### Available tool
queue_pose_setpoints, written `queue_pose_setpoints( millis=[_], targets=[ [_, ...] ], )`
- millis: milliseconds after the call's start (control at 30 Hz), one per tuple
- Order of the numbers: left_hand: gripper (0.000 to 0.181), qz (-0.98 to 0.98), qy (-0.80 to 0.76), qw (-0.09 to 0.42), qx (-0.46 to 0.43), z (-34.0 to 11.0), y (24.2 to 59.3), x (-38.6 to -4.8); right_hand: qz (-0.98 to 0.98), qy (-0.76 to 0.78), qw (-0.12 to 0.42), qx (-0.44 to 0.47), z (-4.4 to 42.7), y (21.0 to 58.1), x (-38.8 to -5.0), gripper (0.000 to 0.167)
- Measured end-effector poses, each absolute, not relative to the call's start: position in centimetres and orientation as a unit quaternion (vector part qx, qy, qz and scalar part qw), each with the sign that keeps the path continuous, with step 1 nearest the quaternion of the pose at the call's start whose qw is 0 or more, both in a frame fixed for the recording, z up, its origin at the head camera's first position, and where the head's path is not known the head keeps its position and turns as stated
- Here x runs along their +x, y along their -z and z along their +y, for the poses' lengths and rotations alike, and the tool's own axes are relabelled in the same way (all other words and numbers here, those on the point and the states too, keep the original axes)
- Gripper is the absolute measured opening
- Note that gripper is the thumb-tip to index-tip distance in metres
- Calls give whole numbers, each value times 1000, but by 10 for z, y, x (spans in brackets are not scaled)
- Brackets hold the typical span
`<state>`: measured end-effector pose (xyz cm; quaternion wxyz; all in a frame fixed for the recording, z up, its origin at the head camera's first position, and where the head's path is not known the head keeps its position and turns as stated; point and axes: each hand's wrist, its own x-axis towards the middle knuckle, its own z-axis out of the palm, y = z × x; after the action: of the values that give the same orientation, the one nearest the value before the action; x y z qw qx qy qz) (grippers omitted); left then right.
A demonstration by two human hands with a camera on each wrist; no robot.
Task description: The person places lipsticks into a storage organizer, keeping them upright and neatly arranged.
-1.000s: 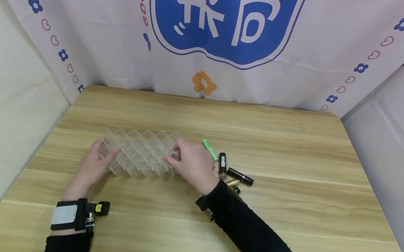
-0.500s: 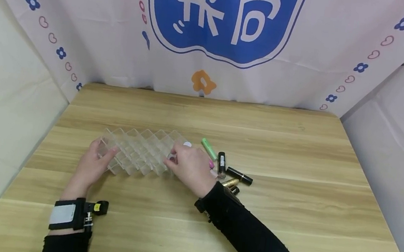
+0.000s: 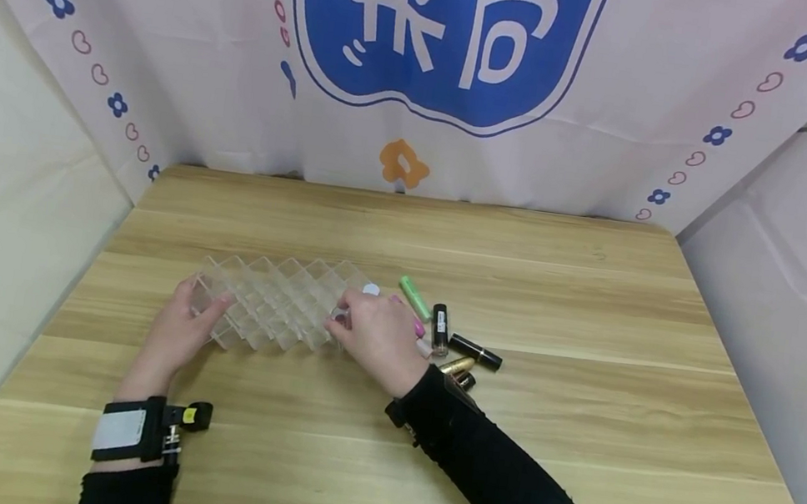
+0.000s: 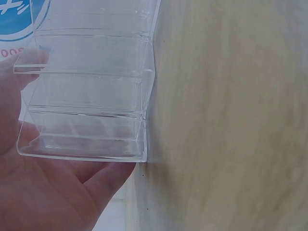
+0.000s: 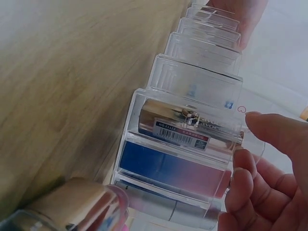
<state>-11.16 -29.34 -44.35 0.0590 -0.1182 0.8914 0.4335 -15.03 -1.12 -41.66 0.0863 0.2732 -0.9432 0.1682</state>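
A clear lipstick organizer (image 3: 276, 304) with diamond-shaped compartments stands on the table. My left hand (image 3: 185, 324) grips its left end, thumb on the near side; in the left wrist view the fingers (image 4: 106, 185) wrap behind the clear wall. At the right end, my right hand (image 3: 387, 338) pinches the top of a gold lipstick (image 5: 168, 122) with a barcode label. This lipstick sits inside a compartment, its end between thumb (image 5: 269, 127) and fingertips. Beside it, a blue-and-pink tube (image 5: 168, 166) and a greyish tube (image 5: 163, 202) fill neighbouring compartments. A white top (image 3: 371, 289) shows behind the right hand.
Right of the organizer lie a green tube (image 3: 415, 298), two black tubes, one upright to me (image 3: 440, 329) and one slanted (image 3: 476, 352), a gold tube (image 3: 457, 366) and pink pieces (image 3: 418, 329). White cloth walls enclose the wooden table (image 3: 578, 307).
The right hand has drawn slightly toward me, uncovering the white top and more of the pink pieces. The left hand keeps its grip on the organizer.
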Motion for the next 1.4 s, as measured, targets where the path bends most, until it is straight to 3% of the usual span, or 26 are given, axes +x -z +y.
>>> queue_pose_setpoints(
  millis=[867,1400],
  targets=[
    [88,896,-423,60,-120,-294,443,-111,-948,-164,65,266,-7,413,-148,28],
    [87,894,-429,59,-117,-293,445,-112,-942,-188,82,264,11,408,-149,20]
  ],
)
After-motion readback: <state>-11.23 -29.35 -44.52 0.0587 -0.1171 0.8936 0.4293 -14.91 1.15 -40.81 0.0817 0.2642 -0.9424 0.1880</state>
